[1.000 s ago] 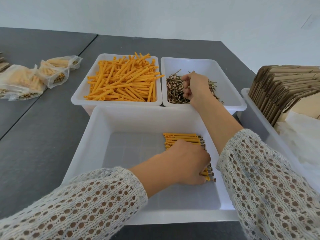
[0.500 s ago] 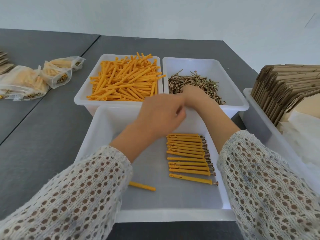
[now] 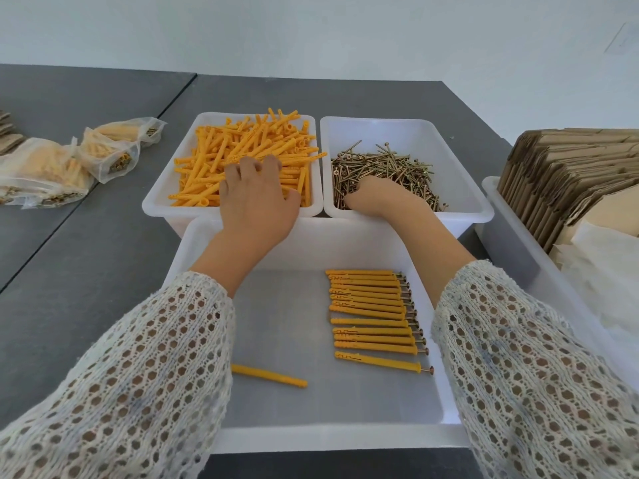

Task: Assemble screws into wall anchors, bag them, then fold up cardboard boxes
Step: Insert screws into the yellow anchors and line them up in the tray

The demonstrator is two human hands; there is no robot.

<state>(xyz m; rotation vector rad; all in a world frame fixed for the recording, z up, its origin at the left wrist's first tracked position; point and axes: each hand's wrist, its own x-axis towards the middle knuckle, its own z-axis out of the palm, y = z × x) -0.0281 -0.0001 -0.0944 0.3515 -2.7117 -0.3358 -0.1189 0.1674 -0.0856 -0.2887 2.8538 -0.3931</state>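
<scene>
Grey tabletop [image 3: 86, 271] under white wall [image 3: 311, 29]; left grip [image 3: 257, 198] spread on anchors [image 3: 242, 146], right grip [image 3: 377, 198] unclear.

Orange-yellow wall anchors [image 3: 249, 153] filling white bin [image 3: 162, 198]; brassy bronze screws [image 3: 383, 167] showing in second white bin [image 3: 460, 188]; assembled orange anchors [image 3: 370, 312] with bronze heads lying in white tray [image 3: 311, 440]; dark grey table [image 3: 86, 271] showing beneath; sleeves [image 3: 138, 392] showing cream honeycomb open-knit pattern; brown cardboard [image 3: 567, 167] standing at right; clear bags [image 3: 52, 167] glowing pale yellow
</scene>
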